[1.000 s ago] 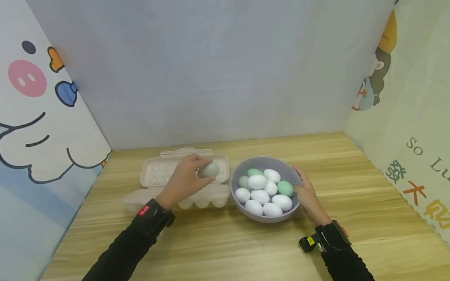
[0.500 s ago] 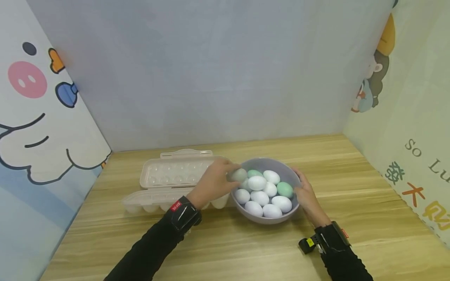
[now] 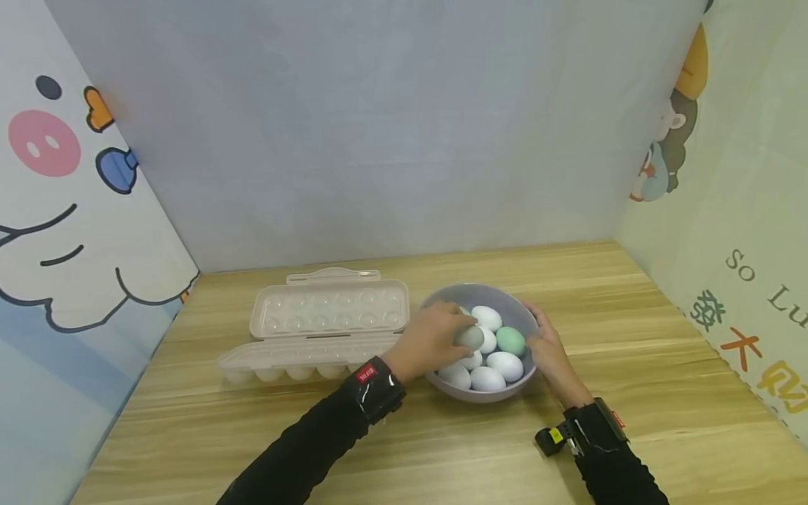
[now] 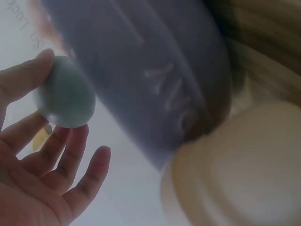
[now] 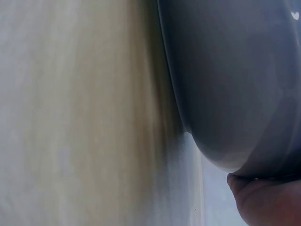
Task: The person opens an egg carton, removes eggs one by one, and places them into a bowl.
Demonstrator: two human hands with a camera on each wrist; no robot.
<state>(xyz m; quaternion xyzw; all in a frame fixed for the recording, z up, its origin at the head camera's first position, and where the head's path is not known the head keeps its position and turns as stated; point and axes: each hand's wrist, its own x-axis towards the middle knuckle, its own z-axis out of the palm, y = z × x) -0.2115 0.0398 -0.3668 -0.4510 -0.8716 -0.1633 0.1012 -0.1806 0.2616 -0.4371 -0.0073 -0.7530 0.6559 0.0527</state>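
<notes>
Over the left part of the grey bowl [image 3: 482, 396], my left hand [image 3: 432, 341] pinches a pale grey-green egg [image 3: 470, 338] between thumb and fingers. The left wrist view has that egg [image 4: 70, 94] beside the bowl's outer wall [image 4: 136, 70], with the other fingers spread behind it. White eggs [image 3: 488, 379] and a green egg [image 3: 510, 341] lie in the bowl; my left hand hides some others. At the bowl's right rim, my right hand [image 3: 555, 358] holds on. Only a fingertip or thumb [image 5: 268, 202] shows against the bowl [image 5: 230, 84] in the right wrist view.
A clear plastic egg carton [image 3: 331, 308] lies unfolded left of the bowl, its cupped half nearer me, partly behind my left wrist. The wooden table [image 3: 454, 456] ends at a grey backdrop [image 3: 404, 140], with printed panels at both sides.
My left hand has carried the grey-green egg rightward from above the carton to over the bowl. My right hand has stayed at the bowl's rim.
</notes>
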